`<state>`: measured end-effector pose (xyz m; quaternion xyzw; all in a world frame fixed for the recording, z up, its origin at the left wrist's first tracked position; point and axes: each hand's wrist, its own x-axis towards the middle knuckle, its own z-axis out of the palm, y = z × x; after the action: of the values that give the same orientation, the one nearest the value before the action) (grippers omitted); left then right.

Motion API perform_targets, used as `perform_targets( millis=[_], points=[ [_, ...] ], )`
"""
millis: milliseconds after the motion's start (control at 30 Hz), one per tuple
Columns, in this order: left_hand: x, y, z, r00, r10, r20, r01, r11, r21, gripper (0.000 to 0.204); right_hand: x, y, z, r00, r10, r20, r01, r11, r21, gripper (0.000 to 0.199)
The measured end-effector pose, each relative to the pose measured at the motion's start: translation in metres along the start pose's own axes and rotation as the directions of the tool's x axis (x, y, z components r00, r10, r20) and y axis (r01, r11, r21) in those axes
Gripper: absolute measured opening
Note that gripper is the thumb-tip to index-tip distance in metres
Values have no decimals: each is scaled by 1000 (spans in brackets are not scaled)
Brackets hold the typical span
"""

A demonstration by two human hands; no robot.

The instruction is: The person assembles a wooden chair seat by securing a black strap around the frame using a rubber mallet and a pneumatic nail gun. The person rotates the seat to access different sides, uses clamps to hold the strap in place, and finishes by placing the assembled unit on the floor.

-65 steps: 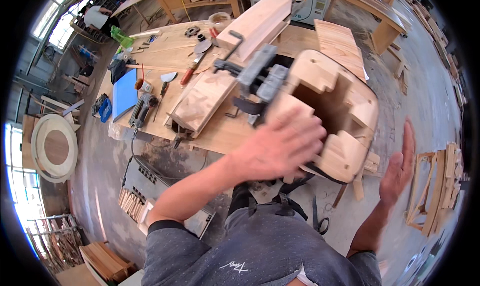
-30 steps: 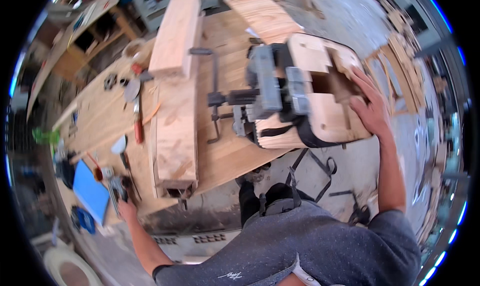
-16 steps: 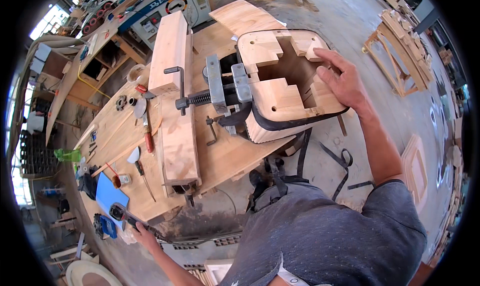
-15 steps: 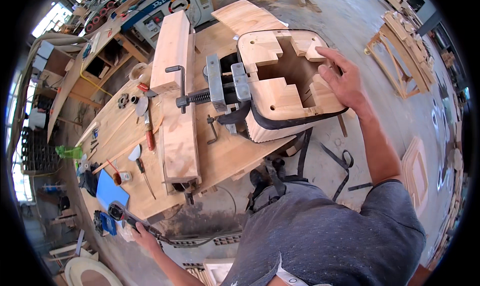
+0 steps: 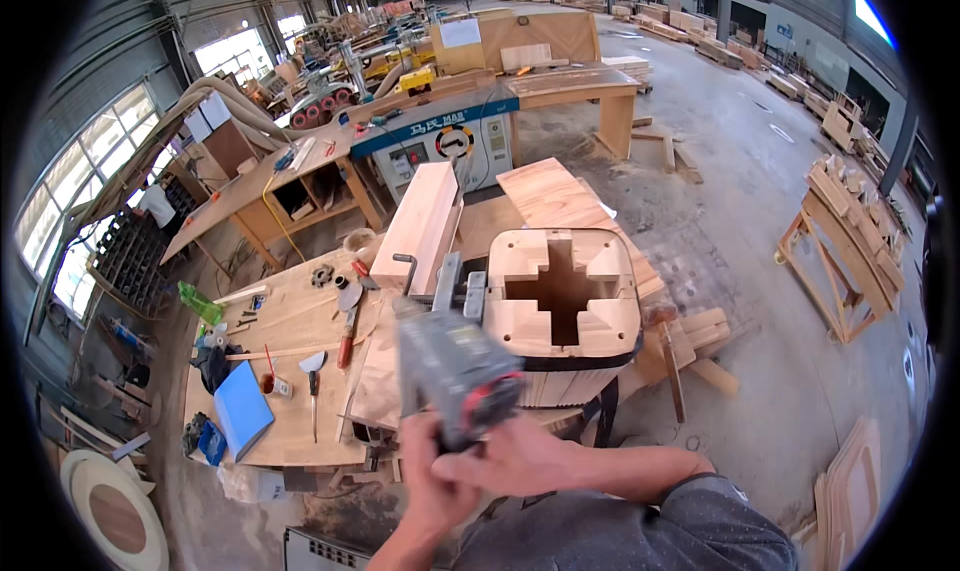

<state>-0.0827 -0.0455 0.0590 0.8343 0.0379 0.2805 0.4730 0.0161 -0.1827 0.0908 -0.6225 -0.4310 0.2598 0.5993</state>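
In front of my body a dark grey power tool with red parts (image 5: pixel 455 371) is held up, blurred by motion. My left hand (image 5: pixel 432 476) grips its lower end from the left. My right hand (image 5: pixel 520 458) closes on the same end from the right, and the exact finger placement is partly hidden. Just beyond the tool stands a pale wooden box-shaped piece (image 5: pixel 600 321) with rounded corners and a cross-shaped opening, a black band around its upper edge. A metal clamp (image 5: pixel 473 293) sits against its left side, beside a thick timber beam (image 5: pixel 420 216).
The workbench (image 5: pixel 290 316) carries a blue flat object (image 5: pixel 243 409), a scraper (image 5: pixel 313 376), a red-handled tool (image 5: pixel 346 349) and a small pot (image 5: pixel 280 384). A machine cabinet (image 5: pixel 435 149) stands behind. Timber offcuts (image 5: pixel 705 341) and a wooden stand (image 5: pixel 845 251) are rightward.
The power tool has come from the lower left to the middle, in front of me. My right hand has left the wooden piece and joined my left on the tool. The view has tilted up.
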Motion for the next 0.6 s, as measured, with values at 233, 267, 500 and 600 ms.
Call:
perform_targets(
  millis=[233, 267, 500, 600],
  points=[
    [24, 47, 83, 880, 412, 236, -396, 911, -114, 49, -81, -19, -50, 850, 59, -523, -38, 998, 52, 35],
    [24, 45, 82, 842, 452, 295, -429, 892, -140, 47, -89, -23, -59, 843, 57, -535, -68, 998, -2, 31],
    [118, 18, 54, 757, 632, 165, -633, 772, -51, 38, -198, -76, -119, 307, -48, -951, 78, 997, -25, 24],
    [174, -12, 40, 791, 582, 188, -602, 795, 70, 36, -216, -132, -136, 161, -258, -952, 131, 962, -239, 30]
  ],
)
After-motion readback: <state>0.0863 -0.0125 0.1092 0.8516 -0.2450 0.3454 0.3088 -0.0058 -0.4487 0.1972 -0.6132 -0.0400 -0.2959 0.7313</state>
